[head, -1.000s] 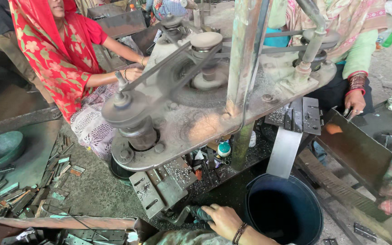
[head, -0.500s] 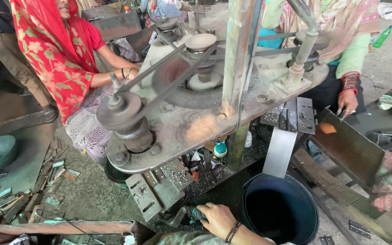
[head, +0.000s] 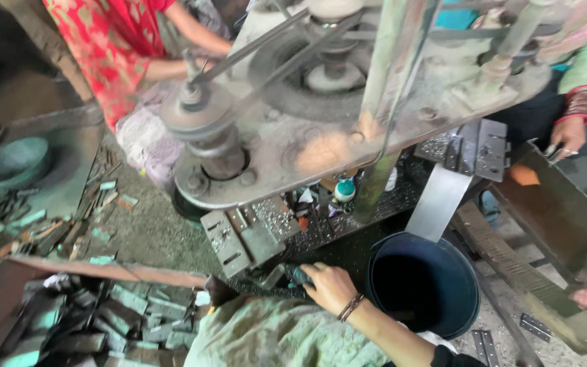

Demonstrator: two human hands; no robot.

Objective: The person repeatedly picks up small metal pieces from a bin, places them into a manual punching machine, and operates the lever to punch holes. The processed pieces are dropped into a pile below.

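My right hand [head: 331, 289], a bracelet on its wrist, reaches in from the lower right. Its fingers are closed on a small dark metal piece [head: 295, 274] at the front edge of the machine's low bed. Just left of it lie flat grey slotted plates [head: 239, 241]. A dark blue bucket [head: 422, 285] stands right beside the hand. My left hand is out of sight. A pale green cloth [head: 273, 336] covers the bottom of the view under my arm.
A belt-driven machine [head: 293, 149] with pulleys fills the middle. A person in red [head: 123, 47] sits at its upper left; another person's hand [head: 568, 136] rests at the right. A rusty tray of metal pieces [head: 103, 316] is lower left, beyond it a green bowl [head: 11, 163].
The view has moved closer and lower over the machine. My right hand stays at the bed's front edge, still closed on the small piece.
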